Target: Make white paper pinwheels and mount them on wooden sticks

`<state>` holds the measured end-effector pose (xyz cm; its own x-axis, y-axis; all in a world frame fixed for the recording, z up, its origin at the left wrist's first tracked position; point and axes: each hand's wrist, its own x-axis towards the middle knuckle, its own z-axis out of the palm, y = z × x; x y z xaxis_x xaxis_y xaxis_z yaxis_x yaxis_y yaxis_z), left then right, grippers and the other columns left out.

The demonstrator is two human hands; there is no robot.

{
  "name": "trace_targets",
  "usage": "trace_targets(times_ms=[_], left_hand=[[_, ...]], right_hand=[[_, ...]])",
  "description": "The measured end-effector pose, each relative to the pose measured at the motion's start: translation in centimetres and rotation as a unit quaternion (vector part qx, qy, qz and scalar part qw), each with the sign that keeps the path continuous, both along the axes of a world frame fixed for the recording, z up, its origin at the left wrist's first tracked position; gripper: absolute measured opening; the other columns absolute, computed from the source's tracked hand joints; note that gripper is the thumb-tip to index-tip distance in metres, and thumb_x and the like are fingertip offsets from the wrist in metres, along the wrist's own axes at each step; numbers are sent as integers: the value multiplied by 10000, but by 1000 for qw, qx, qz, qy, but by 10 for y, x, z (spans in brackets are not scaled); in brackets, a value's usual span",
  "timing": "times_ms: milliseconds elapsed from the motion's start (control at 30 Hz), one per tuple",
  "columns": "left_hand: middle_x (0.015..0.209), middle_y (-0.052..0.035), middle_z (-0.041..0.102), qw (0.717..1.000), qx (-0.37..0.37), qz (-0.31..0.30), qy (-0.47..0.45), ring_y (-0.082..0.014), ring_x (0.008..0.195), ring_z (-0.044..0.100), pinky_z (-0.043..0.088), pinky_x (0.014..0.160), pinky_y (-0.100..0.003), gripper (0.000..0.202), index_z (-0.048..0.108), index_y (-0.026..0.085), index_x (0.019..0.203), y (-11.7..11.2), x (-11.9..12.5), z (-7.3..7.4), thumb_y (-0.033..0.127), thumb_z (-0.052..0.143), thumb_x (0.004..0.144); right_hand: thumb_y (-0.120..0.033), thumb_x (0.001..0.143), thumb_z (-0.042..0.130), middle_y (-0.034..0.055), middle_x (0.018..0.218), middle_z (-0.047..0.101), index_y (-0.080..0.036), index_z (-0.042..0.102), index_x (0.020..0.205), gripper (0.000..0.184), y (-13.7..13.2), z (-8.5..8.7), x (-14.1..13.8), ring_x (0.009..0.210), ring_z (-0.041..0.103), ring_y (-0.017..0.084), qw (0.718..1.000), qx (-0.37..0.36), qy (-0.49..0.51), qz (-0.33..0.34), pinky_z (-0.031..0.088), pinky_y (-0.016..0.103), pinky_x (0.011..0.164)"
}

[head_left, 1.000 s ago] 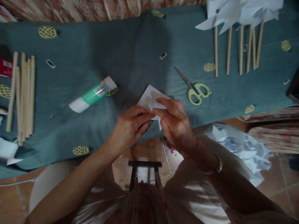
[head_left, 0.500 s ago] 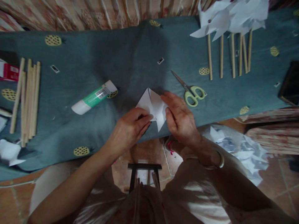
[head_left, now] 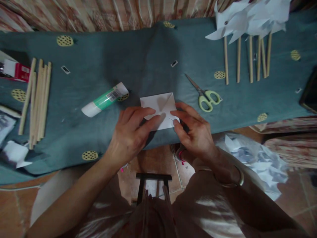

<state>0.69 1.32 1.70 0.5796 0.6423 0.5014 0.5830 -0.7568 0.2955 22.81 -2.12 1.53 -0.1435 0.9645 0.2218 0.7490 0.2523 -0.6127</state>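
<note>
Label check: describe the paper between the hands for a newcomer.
On the teal tablecloth, near its front edge, find the left hand and right hand. Between them lies the creased white paper, not stick-mounted like the pinwheels at upper right.

The folded paper (head_left: 159,105) is white. Black-spotted yellow pineapples (head_left: 64,40) dot the dull teal counter cloth (head_left: 198,46). The glue tube (head_left: 105,100) is white with a green band; the scissors (head_left: 203,93) pair grey blades with 2 pale green loops. Wooden sticks (head_left: 39,102) are pale tan, the box (head_left: 22,72) red and white. The dim curtain (head_left: 123,16) seems beige with reddish print.
</note>
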Motion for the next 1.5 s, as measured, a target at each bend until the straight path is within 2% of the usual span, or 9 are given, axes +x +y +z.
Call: trace_targets(times_ms=[167,333,467,567,733,900,1100,1333,1500], left_hand=[[1147,-94,681,993,-109,43,-35,-232,1057,621,536,906,-402,263,626,178,1178,3,-7,-2,172,600,916],[1079,-38,719,986,-159,33,-43,-216,1035,632,535,919,-400,164,686,227,1061,11,-13,-11,256,583,937],[1154,-57,691,989,-134,39,-54,-234,1077,613,514,936,-432,220,649,229,1134,4,-8,-7,254,576,928],[1192,-95,671,996,-86,2,-37,-277,1114,590,500,924,-467,302,616,216,1176,-4,-1,-4,317,646,893],[1045,-72,713,998,-39,-46,31,-266,1023,612,472,874,-458,216,640,186,1117,-10,7,-10,272,636,919],[919,-17,723,997,-23,-47,56,-212,899,624,445,862,-423,100,658,201,1026,-10,8,-12,213,592,952],[890,-19,728,997,12,-45,69,-184,795,616,454,865,-408,88,667,168,986,-11,9,-8,187,590,947],[836,-29,728,998,19,-42,38,-196,769,634,504,846,-421,42,656,152,919,-9,8,-9,173,619,919],[823,-8,732,998,33,-29,37,-187,751,644,518,837,-411,74,650,190,905,-9,8,-10,184,585,939]], right_hand=[[-199,902,539,139,1301,664,-174,704,1096,256,0,1,2,1165,669,261,1000,-17,19,-4,562,449,1016],[-164,887,545,121,1275,676,-184,713,1067,247,0,2,3,1123,686,242,998,-35,46,-12,585,424,968],[-160,885,542,111,1257,685,-197,711,1061,247,-1,2,4,1129,683,240,998,-33,51,-3,582,426,969],[-141,886,510,106,1251,688,-200,709,1068,275,-2,1,4,1158,670,240,999,-25,44,10,550,441,1023],[-103,860,506,98,1290,673,-208,704,1089,321,-5,-1,5,1157,669,247,998,-31,47,26,548,453,1024],[-136,862,542,84,1270,685,-220,706,1084,289,-5,-3,6,1160,667,247,999,-22,11,33,544,450,1035],[-116,826,532,113,1259,687,-187,715,1030,283,-2,2,10,1130,674,257,997,5,-26,70,525,467,1034],[-195,787,647,89,1319,650,-229,699,1097,317,1,9,13,1206,616,281,996,-37,11,77,482,500,1053],[-214,888,605,58,1236,700,-244,722,963,142,2,4,10,1152,647,247,995,-38,40,80,471,489,1055]])
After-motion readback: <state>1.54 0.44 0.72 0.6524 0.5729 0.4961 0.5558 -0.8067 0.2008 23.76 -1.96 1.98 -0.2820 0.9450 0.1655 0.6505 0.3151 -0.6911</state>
